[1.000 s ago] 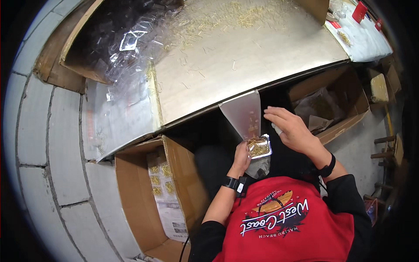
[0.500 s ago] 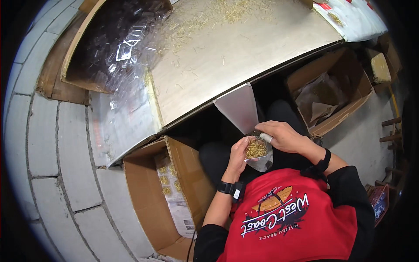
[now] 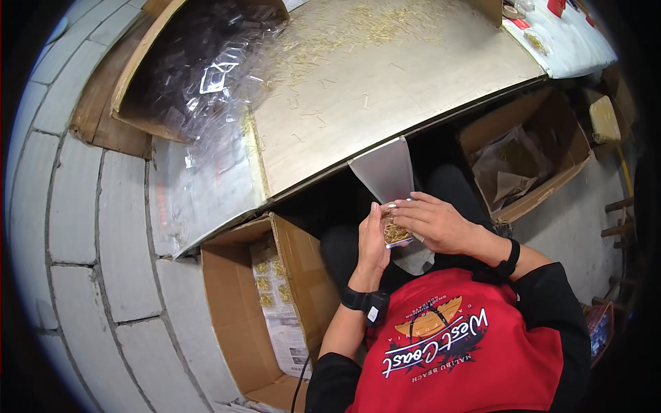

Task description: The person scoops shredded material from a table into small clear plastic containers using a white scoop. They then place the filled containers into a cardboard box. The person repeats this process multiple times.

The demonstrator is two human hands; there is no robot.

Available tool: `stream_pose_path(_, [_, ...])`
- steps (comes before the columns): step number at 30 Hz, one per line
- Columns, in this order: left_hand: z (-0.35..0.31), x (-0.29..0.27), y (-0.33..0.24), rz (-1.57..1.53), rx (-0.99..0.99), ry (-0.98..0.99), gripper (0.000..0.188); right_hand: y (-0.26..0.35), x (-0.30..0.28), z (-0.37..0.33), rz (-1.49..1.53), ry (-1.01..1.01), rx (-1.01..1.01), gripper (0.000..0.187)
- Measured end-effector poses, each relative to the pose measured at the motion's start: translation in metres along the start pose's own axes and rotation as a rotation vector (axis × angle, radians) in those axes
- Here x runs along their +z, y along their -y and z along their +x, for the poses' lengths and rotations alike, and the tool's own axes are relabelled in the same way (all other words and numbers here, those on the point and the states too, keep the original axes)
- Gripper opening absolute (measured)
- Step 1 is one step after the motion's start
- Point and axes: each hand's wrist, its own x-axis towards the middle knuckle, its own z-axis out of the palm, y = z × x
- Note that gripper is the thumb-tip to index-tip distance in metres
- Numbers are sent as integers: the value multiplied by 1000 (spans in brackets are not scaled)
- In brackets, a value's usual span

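My left hand [image 3: 372,239] is closed around a small clear plastic box [image 3: 396,236], held above my lap. Thin gold-coloured wire pieces fill the box. Over its top and right side lies my right hand [image 3: 444,224], fingers stretched out, covering part of the contents. White tape wraps a fingertip. A translucent white sheet [image 3: 387,172] slopes from the table edge down to the hands. Whether a wire piece is under the right fingers is hidden.
Many loose gold wire pieces [image 3: 368,31] lie scattered over the table [image 3: 330,131]. At its left, clear plastic boxes [image 3: 219,77] spill from a cardboard carton. An open carton [image 3: 231,320] at my left holds filled boxes; another carton [image 3: 527,148] stands at right.
My right hand has come down from the box's far right corner and now lies across its top. The box has moved slightly left; the view has shifted a little.
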Motion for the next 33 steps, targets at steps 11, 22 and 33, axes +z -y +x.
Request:
stream_pose_path(11, [-17,0,-5,-27,-4,48,27,-1,-8,29,338,-66,443,21])
stream_pose_path(22, [-20,1,-2,-8,25,25,47,3,15,31,401,-184,314,13])
stream_pose_path(33, [-17,-1,-2,-95,56,-39,49,9,1,28,167,-21,92,40])
